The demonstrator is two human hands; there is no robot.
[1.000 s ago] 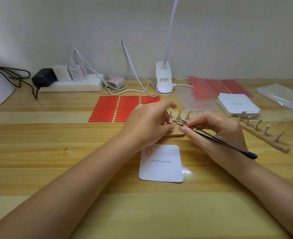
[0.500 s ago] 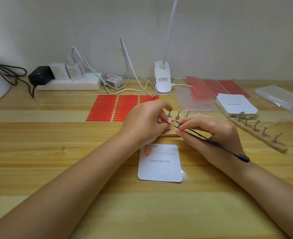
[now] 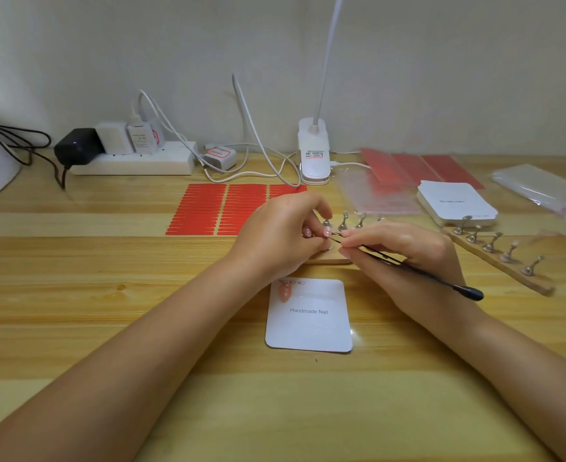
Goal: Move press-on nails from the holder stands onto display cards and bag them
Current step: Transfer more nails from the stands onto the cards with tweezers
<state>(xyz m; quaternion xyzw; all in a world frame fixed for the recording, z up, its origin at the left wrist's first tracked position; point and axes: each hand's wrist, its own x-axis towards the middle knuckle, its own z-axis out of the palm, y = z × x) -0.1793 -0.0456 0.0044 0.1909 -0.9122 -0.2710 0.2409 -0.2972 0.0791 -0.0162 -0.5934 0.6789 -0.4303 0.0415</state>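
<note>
Press-on nails are being worked at the middle of the wooden surface [image 3: 75, 295]. One pink nail [image 3: 326, 232] is pinched in the fingers of the left hand [image 3: 275, 235], just in front of the near holder stand [image 3: 331, 260], where three metal pegs are seen above the knuckles and the rest are hidden. Black tweezers [image 3: 408, 266] are gripped by the right hand [image 3: 404, 251], fingers clenched round them, and their tip is brought against that nail. A second holder stand [image 3: 501, 258] is laid at an angle to the right, and five pegs are counted on it. One display card [image 3: 309, 316] is laid below the hands; "Handmade Nail" is read on it, and one peach nail [image 3: 285, 291] is stuck at its top left corner. A stack of cards [image 3: 456, 203] is seen behind, its print too small to read. Three red strip sheets [image 3: 221, 208] are counted at the left, and clear bags [image 3: 541, 188] at the far right.
</note>
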